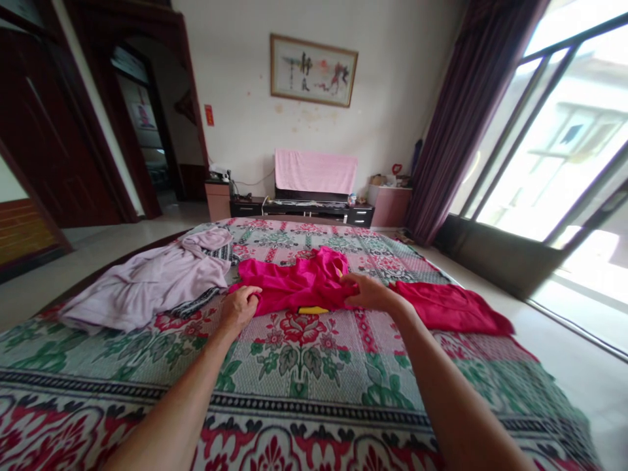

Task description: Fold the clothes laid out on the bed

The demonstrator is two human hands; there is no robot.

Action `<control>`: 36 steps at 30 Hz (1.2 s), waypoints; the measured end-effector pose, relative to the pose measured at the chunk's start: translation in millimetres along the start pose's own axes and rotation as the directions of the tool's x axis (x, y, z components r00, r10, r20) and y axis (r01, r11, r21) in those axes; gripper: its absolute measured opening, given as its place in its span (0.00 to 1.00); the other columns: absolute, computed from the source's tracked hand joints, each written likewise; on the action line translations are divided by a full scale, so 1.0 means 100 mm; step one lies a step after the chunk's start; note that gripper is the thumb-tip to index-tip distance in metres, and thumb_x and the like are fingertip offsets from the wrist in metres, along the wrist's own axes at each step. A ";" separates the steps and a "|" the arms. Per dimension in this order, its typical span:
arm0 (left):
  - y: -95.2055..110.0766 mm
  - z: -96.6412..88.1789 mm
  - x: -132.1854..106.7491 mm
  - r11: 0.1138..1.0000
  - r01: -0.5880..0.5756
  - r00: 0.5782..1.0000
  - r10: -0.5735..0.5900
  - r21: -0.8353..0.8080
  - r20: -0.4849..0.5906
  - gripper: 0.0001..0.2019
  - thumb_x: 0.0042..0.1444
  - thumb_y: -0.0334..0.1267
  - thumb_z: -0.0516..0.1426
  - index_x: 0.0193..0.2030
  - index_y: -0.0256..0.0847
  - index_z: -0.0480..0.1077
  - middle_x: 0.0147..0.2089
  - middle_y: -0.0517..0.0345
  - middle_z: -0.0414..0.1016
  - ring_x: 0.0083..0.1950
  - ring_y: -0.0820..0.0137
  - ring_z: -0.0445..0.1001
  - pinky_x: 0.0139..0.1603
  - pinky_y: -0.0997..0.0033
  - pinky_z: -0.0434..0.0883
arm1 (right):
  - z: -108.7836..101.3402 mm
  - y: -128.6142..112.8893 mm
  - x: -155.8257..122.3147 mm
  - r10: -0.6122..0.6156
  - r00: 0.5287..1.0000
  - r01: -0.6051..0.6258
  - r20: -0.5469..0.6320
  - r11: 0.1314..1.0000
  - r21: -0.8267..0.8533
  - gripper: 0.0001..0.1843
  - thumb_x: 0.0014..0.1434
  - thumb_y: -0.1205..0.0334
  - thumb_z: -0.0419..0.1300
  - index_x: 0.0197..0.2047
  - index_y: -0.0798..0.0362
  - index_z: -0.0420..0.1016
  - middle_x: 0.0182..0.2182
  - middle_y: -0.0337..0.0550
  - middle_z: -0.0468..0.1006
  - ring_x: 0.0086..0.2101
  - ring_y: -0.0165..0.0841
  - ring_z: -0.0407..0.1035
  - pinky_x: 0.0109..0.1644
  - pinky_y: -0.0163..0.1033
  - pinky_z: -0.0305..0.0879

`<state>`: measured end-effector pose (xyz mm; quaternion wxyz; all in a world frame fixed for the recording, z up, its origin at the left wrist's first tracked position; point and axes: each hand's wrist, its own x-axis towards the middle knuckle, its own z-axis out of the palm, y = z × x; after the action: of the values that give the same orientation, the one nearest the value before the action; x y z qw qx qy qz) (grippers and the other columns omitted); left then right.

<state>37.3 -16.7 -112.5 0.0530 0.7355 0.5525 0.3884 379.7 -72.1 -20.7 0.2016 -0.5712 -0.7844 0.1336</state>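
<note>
A bright pink garment [289, 282] lies crumpled across the middle of the patterned cloth, with a yellow patch [313, 310] showing at its near edge. My left hand [242, 307] is closed on the garment's left end, fingers curled over the fabric. At the opposite end, my right hand [366, 291] pinches the pink fabric between thumb and fingers. Both arms reach forward from the bottom of the view. Whether the garment is a shirt or something else, I cannot tell.
A pale pink garment [152, 281] lies loosely heaped at the left. Red folded clothing [454, 307] rests at the right. Everything lies on a floral cloth [299, 392]. Beyond stand a low black cabinet [318, 210] and a screen under a pink towel [316, 170].
</note>
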 end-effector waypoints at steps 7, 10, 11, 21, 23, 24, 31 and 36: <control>0.00 -0.01 0.01 1.000 0.011 1.000 -0.012 0.021 0.019 0.17 0.51 0.34 0.48 0.40 0.40 0.78 0.43 0.53 0.81 0.45 0.65 0.77 0.52 0.66 0.70 | -0.01 -0.03 -0.11 -0.020 0.967 0.001 0.252 0.997 0.077 0.24 0.46 0.73 0.57 0.49 0.52 0.73 0.30 0.39 0.76 0.29 0.29 0.65 0.34 0.33 0.62; -0.02 0.00 0.02 1.000 0.004 1.000 -0.004 0.010 0.019 0.17 0.51 0.34 0.48 0.39 0.40 0.78 0.43 0.54 0.81 0.45 0.65 0.77 0.53 0.67 0.69 | 0.00 -0.04 -0.11 -0.003 0.966 -0.006 0.258 0.999 0.034 0.24 0.46 0.71 0.58 0.49 0.53 0.73 0.29 0.38 0.75 0.28 0.29 0.65 0.33 0.32 0.61; -0.03 0.00 0.02 1.000 0.000 1.000 0.000 0.006 0.017 0.17 0.51 0.34 0.48 0.39 0.40 0.78 0.43 0.53 0.81 0.45 0.65 0.77 0.53 0.67 0.69 | 0.01 -0.04 -0.11 -0.004 0.966 -0.002 0.257 1.000 0.022 0.23 0.46 0.70 0.59 0.49 0.53 0.74 0.29 0.38 0.75 0.28 0.29 0.65 0.32 0.32 0.60; 0.00 0.01 0.02 0.995 0.082 0.996 -0.083 -0.048 -0.016 0.16 0.50 0.36 0.51 0.40 0.42 0.77 0.44 0.56 0.81 0.46 0.65 0.77 0.53 0.67 0.70 | 0.24 0.03 0.00 -0.160 0.981 0.164 0.106 0.986 -0.032 0.17 0.49 0.67 0.60 0.44 0.55 0.78 0.35 0.42 0.79 0.32 0.29 0.68 0.37 0.32 0.61; 0.01 0.01 0.02 0.990 0.111 0.994 -0.112 -0.083 -0.015 0.16 0.49 0.36 0.52 0.40 0.41 0.78 0.44 0.55 0.81 0.46 0.64 0.77 0.53 0.67 0.70 | 0.25 0.04 0.01 -0.175 0.980 0.177 0.090 0.984 -0.020 0.14 0.51 0.68 0.57 0.40 0.54 0.80 0.33 0.41 0.79 0.31 0.28 0.68 0.36 0.32 0.61; 0.01 0.01 0.02 0.986 0.127 0.991 -0.129 -0.105 -0.016 0.16 0.49 0.37 0.52 0.40 0.41 0.78 0.43 0.55 0.81 0.45 0.64 0.77 0.53 0.67 0.70 | 0.23 0.04 0.01 -0.175 0.981 0.177 0.086 0.984 -0.015 0.13 0.52 0.68 0.56 0.38 0.54 0.81 0.31 0.41 0.79 0.30 0.28 0.68 0.35 0.32 0.61; -0.23 -0.17 0.08 0.814 0.348 0.821 -0.504 -0.464 -0.268 0.21 0.49 0.44 0.52 0.46 0.38 0.76 0.37 0.54 0.79 0.36 0.66 0.75 0.38 0.68 0.73 | -0.29 0.16 -0.16 0.241 0.738 -0.178 -0.631 0.971 0.163 0.20 0.55 0.58 0.51 0.41 0.53 0.82 0.29 0.42 0.81 0.29 0.33 0.71 0.33 0.34 0.63; -0.29 -0.29 0.11 0.676 0.402 0.716 -0.653 -0.617 -0.249 0.24 0.47 0.45 0.53 0.49 0.36 0.74 0.37 0.54 0.77 0.30 0.70 0.71 0.28 0.72 0.71 | -0.46 0.33 -0.28 0.350 0.640 -0.298 -0.684 0.934 0.199 0.23 0.53 0.56 0.51 0.44 0.55 0.81 0.31 0.44 0.81 0.34 0.37 0.72 0.38 0.36 0.64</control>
<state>-1.8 -6.0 -101.4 0.2337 0.3828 0.6157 0.6479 436.4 -89.0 1.3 0.4794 -0.7019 -0.5256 -0.0359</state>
